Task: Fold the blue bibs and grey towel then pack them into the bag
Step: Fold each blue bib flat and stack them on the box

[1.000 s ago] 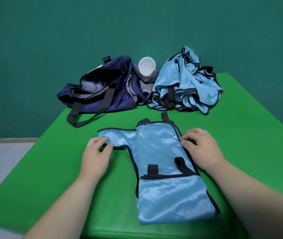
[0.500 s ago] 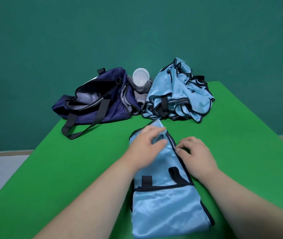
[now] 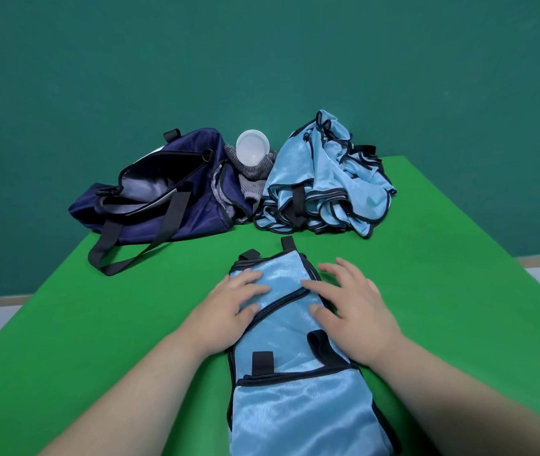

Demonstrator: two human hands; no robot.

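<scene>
- The green padded worktop (image 3: 459, 258) carries everything.
- A shiny light-blue bib with black trim (image 3: 295, 399) lies folded narrow at the middle of the near edge.
- An open navy fabric bag (image 3: 176, 205) sits at the far-left corner.
- A crumpled heap of light-blue bibs (image 3: 324, 189) lies along the far edge.
- The left hand (image 3: 229, 307) and right hand (image 3: 354, 314) press flat on the folded bib, fingers spread.
- A grey towel (image 3: 252, 179) is bunched between the bag and the heap.
- A white round plastic piece (image 3: 253, 148), perhaps a lid, rests on the towel.

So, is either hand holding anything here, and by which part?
Nothing is held. The left hand and right hand lie flat, fingers straight, pressing the far, folded end of the blue bib onto the green table.
</scene>
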